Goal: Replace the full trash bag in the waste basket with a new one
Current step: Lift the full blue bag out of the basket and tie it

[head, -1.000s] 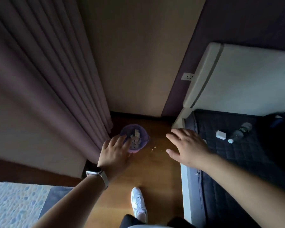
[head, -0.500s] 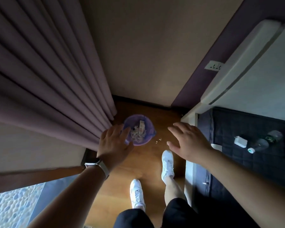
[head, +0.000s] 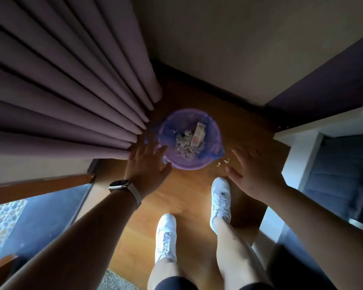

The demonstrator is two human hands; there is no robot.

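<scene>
A small round waste basket (head: 190, 165) stands on the wooden floor, lined with a purple-blue trash bag (head: 168, 130) folded over its rim. Inside lie shredded paper scraps and a small carton (head: 198, 136). My left hand (head: 148, 167), with a watch on the wrist, is spread open just left of the basket, its fingertips over the rim. My right hand (head: 254, 172) hovers open to the right of the basket, apart from it. Neither hand holds anything.
Heavy purple curtains (head: 71, 91) hang close on the basket's left. A wall (head: 228, 49) is behind it, and a bed frame with a dark mattress (head: 340, 174) on the right. Paper crumbs (head: 222, 163) lie on the floor. My white shoes (head: 220, 197) stand just before the basket.
I have stepped closer and my view has tilted down, so the basket looks larger. Both open hands have come nearer to its two sides.
</scene>
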